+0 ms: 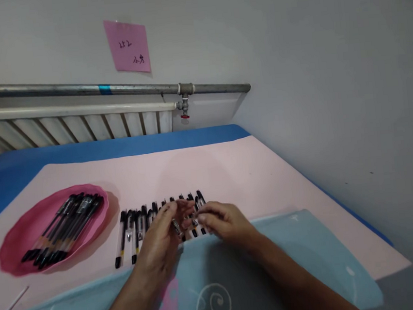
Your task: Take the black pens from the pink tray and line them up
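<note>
My left hand is curled, palm turned inward, over a row of pens. Within its grip shows a small clear, shiny piece with a dark end, perhaps a pen cap. Facing it, my right hand has its thumb and fingers pinched together close to the left fingertips. What lies in that pinch is too small to make out. The black-capped clear pens lie side by side on the pink sheet, with loose clear caps among them. Both hands hide part of the row.
To the left, a pink oval tray holds several black pens. A thin white stick lies at the front left. A light blue patterned cloth covers the near edge. Behind run a metal pipe and a radiator; a wall stands right.
</note>
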Action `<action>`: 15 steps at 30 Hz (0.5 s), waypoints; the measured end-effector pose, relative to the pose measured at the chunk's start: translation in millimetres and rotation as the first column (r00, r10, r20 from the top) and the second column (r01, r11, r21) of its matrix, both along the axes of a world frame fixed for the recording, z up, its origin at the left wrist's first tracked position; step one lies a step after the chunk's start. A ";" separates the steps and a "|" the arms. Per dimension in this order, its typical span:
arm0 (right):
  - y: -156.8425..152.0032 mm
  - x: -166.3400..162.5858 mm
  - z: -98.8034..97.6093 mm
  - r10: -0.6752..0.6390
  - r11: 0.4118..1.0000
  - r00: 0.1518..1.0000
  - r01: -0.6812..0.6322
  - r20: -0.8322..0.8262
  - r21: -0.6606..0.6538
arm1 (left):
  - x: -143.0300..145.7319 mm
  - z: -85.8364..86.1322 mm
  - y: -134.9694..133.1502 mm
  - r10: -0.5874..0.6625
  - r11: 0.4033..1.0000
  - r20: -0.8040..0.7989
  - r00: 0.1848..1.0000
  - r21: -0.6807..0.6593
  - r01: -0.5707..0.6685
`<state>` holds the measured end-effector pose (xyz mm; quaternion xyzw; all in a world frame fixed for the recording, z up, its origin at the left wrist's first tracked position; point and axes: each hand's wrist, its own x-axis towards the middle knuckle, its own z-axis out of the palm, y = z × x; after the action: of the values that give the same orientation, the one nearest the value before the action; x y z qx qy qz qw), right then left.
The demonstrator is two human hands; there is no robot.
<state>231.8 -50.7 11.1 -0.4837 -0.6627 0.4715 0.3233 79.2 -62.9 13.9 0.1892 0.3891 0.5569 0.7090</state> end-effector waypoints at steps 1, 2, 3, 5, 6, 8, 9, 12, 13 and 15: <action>-4.0 -6.9 0.0 0.046 0.999 0.996 -0.048 -0.070 -0.023 | 3.3 -0.9 -2.5 -0.008 0.999 -0.001 1.000 0.033 0.008; -7.7 -13.4 -0.5 0.068 0.997 0.991 -0.072 -0.115 -0.025 | 6.2 -1.5 -5.0 -0.025 0.998 -0.007 1.000 0.062 0.026; -10.8 -19.2 -1.3 0.072 0.997 0.988 -0.076 -0.137 -0.021 | 8.6 -1.9 -7.6 -0.047 0.995 -0.014 0.999 0.082 0.048; -14.9 -27.3 -2.9 0.064 0.997 0.984 -0.070 -0.166 -0.032 | 12.0 -1.8 -11.9 -0.086 0.992 -0.024 0.996 0.094 0.088; -15.4 -29.1 -3.4 0.062 0.996 0.981 -0.074 -0.185 -0.055 | 13.0 -1.6 -13.4 -0.103 0.990 -0.025 0.994 0.091 0.105; -12.9 -27.8 -4.1 0.052 0.991 0.971 -0.079 -0.232 -0.110 | 13.4 -1.1 -14.3 -0.115 0.990 -0.030 0.993 0.082 0.117; -9.7 -24.7 -4.6 0.021 0.990 0.969 -0.055 -0.246 -0.130 | 12.6 -1.1 -13.4 -0.101 0.991 -0.040 0.994 0.079 0.104; 6.4 -7.8 -8.5 -0.166 0.982 0.973 0.148 -0.163 -0.117 | 3.6 -2.6 -5.3 0.002 0.994 -0.118 0.993 0.106 0.011; 12.6 -0.9 -10.7 -0.221 0.973 0.970 0.214 -0.097 -0.085 | -1.8 -3.3 -1.0 0.052 0.991 -0.147 0.988 0.133 -0.032; 23.7 11.8 -15.8 -0.297 0.955 0.953 0.297 0.064 0.004 | -15.5 -4.0 8.7 0.148 0.976 -0.183 0.972 0.188 -0.113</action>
<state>243.6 -26.9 -4.8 -0.5934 -0.5912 0.4037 0.3680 63.7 -54.1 9.9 0.2786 0.4178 0.6134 0.6096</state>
